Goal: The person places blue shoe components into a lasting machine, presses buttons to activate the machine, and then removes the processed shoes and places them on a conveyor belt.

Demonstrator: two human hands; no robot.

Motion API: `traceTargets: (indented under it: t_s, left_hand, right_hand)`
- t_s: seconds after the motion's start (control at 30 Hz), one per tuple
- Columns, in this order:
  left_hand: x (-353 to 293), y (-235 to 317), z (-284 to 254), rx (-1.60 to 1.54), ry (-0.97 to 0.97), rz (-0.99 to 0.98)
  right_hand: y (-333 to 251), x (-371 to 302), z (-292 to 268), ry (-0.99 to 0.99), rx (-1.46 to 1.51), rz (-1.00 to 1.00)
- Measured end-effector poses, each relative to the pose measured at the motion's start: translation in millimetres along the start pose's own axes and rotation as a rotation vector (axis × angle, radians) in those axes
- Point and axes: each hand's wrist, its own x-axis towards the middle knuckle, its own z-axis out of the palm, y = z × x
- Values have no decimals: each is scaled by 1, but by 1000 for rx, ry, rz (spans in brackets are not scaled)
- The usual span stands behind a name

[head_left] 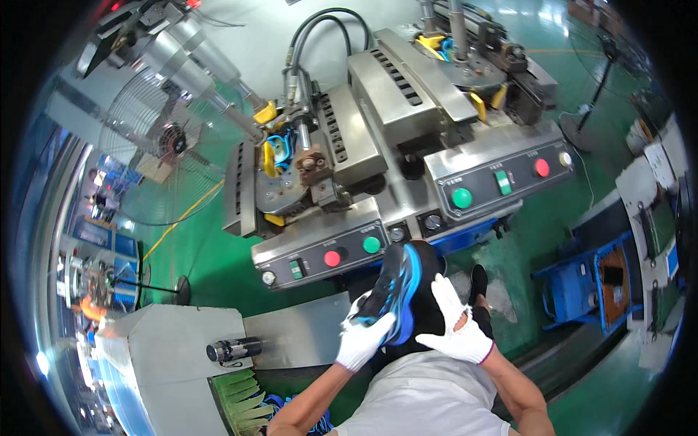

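My left hand (366,338), in a white glove, grips a black and blue sneaker (393,285) by its lower end in front of my body. The sneaker stands tilted, its far end up toward the machine. To its right, my gloved right hand (458,333) is open with thumb and fingers spread, holding nothing and apart from the sneaker. Beyond my hands stands a metal two-station machine (396,98). A bright blue piece (282,151) sits among yellow pads at its left station, partly hidden; blue also shows at the right station.
Button panels front the machine, a left panel (320,256) and a right panel (502,178). At left are a grey surface (171,356) with a black flask (234,350), green strips (240,398) and a large fan (171,138). A blue cart (574,294) stands at right.
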Motion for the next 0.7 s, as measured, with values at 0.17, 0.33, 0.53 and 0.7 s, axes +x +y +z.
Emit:
traceTargets:
  t_s: [0.17,0.33,0.53,0.7]
  left_hand:
    - [32,66,155,-197,-343,169]
    - [-11,145,269,-292,-755,333]
    - [-27,160,293,115,-1051,958]
    - [3,81,263,411,-910,618]
  right_hand:
    - [11,-56,-13,528,-232,135]
    - [48,-85,-116,1248,-207,177]
    - [134,-148,-301,1718,-93,282]
    - [227,-168,-491,1838,-346,689]
